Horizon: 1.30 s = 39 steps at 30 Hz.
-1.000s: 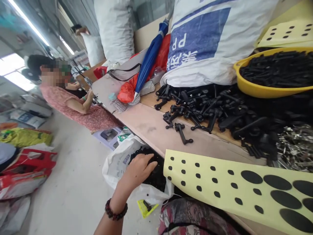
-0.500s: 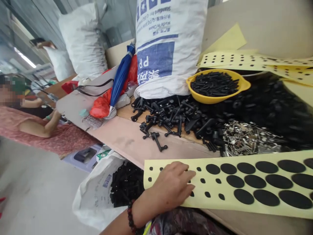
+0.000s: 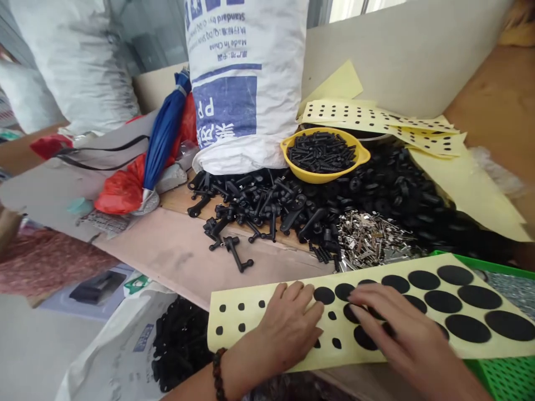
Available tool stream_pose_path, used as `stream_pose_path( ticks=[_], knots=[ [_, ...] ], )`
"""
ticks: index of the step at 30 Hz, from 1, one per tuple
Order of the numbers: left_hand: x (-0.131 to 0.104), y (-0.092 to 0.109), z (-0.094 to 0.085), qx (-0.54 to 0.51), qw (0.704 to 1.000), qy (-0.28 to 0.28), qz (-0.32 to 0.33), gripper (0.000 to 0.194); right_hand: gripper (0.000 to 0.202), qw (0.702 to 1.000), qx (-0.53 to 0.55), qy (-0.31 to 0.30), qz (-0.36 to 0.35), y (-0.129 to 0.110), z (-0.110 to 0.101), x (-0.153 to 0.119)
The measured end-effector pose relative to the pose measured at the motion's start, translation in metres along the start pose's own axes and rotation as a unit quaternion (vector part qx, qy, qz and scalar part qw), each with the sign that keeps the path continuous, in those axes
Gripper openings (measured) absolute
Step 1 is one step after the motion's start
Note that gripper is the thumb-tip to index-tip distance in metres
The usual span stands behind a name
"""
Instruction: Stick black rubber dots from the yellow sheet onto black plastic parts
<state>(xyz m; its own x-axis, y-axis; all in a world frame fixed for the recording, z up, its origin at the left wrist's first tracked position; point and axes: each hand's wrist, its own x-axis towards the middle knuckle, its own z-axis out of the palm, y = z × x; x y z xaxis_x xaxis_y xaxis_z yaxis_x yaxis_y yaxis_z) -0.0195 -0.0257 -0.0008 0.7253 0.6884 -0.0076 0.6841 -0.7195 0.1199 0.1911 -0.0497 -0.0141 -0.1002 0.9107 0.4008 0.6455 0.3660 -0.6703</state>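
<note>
Cluttered counter point(image 3: 167, 253), smooth pinkish front; pale board point(image 3: 401, 61) behind, grey floor point(image 3: 25, 323) at left. Yellow sheet point(image 3: 252, 317) lies along the near edge, flat black discs point(image 3: 468, 328) and small dots in rows. Left hand point(image 3: 288, 326) flat on it, fingers loose, gripping nothing. Right hand point(image 3: 401, 328) at the discs, can't tell if pinching one. Beyond: creased white sack point(image 3: 276, 83), round plastic bowl point(image 3: 326, 177), shiny metal bits point(image 3: 368, 239).

1. The left hand point(image 3: 286, 328) rests palm-down on a yellow sheet point(image 3: 232, 317) bearing black discs point(image 3: 467, 327).
2. The right hand point(image 3: 401, 334) bends over the discs; its grip is unclear.
3. Beyond lie black levers point(image 3: 238, 254) and metal pieces point(image 3: 368, 239).
4. A yellow bowl point(image 3: 320, 178) holds black rods point(image 3: 321, 151) beside a white sack point(image 3: 278, 83).
</note>
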Motion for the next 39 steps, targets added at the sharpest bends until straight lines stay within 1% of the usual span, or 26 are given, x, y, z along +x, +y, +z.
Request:
stream_pose_path(
  ticks=[2, 3, 5, 8, 10, 12, 15, 17, 20, 22, 27, 29, 31, 33, 35, 36, 39],
  knots=[
    [0.000, -0.001, 0.002, 0.000, 1.000, 0.003, -0.001, 0.023, 0.018, 0.996, -0.054, -0.022, -0.062, 0.008, 0.019, 0.010],
    [0.000, -0.002, 0.002, 0.000, 1.000, 0.003, -0.004, 0.024, 0.019, 0.993, -0.088, -0.025, -0.079, 0.011, 0.027, 0.013],
    [0.003, -0.001, 0.002, 0.000, 1.000, 0.000, -0.007, 0.026, 0.021, 0.985, -0.151, -0.017, -0.083, 0.012, 0.039, 0.014],
    [0.008, 0.000, 0.001, 0.008, 1.000, -0.006, -0.011, 0.027, 0.020, 0.975, -0.206, -0.012, -0.081, 0.009, 0.047, 0.010],
    [0.012, 0.000, -0.001, 0.015, 1.000, -0.011, -0.013, 0.026, 0.019, 0.975, -0.212, -0.005, -0.070, 0.009, 0.048, 0.007],
    [0.014, -0.001, -0.001, 0.021, 1.000, -0.015, -0.011, 0.027, 0.017, 0.976, -0.205, -0.017, -0.069, 0.013, 0.048, 0.005],
    [0.015, -0.003, -0.001, 0.026, 1.000, -0.017, 0.000, 0.028, 0.012, 0.975, -0.199, -0.041, -0.085, 0.023, 0.048, 0.003],
    [0.015, -0.004, -0.001, 0.023, 1.000, -0.017, 0.001, 0.028, 0.010, 0.972, -0.211, -0.040, -0.096, 0.027, 0.048, 0.002],
    [0.014, -0.004, -0.001, 0.015, 1.000, -0.018, -0.005, 0.028, 0.018, 0.964, -0.240, -0.030, -0.112, 0.027, 0.050, 0.002],
    [0.014, -0.004, -0.001, 0.013, 1.000, -0.017, -0.007, 0.028, 0.018, 0.962, -0.246, -0.031, -0.114, 0.025, 0.050, 0.003],
    [0.013, -0.004, 0.001, 0.017, 1.000, -0.007, 0.008, 0.031, 0.013, 0.974, -0.209, -0.042, -0.081, 0.022, 0.050, 0.006],
    [0.013, -0.005, 0.000, 0.019, 1.000, -0.005, 0.014, 0.034, 0.013, 0.978, -0.186, -0.043, -0.084, 0.022, 0.047, 0.006],
    [0.012, -0.005, -0.001, 0.018, 1.000, -0.006, 0.010, 0.034, 0.015, 0.984, -0.152, -0.034, -0.086, 0.020, 0.044, 0.005],
    [0.012, -0.005, -0.001, 0.014, 1.000, -0.009, 0.004, 0.032, 0.018, 0.991, -0.112, -0.015, -0.066, 0.018, 0.042, 0.004],
    [0.012, -0.006, -0.002, 0.010, 1.000, -0.012, -0.001, 0.032, 0.018, 0.994, -0.096, 0.003, -0.043, 0.018, 0.041, 0.004],
    [0.012, -0.006, -0.002, 0.008, 1.000, -0.013, -0.002, 0.032, 0.016, 0.994, -0.103, 0.003, -0.044, 0.019, 0.041, 0.005],
    [0.012, -0.005, -0.002, 0.007, 1.000, -0.011, -0.003, 0.028, 0.009, 0.984, -0.156, -0.024, -0.080, 0.024, 0.045, 0.007]
  ],
)
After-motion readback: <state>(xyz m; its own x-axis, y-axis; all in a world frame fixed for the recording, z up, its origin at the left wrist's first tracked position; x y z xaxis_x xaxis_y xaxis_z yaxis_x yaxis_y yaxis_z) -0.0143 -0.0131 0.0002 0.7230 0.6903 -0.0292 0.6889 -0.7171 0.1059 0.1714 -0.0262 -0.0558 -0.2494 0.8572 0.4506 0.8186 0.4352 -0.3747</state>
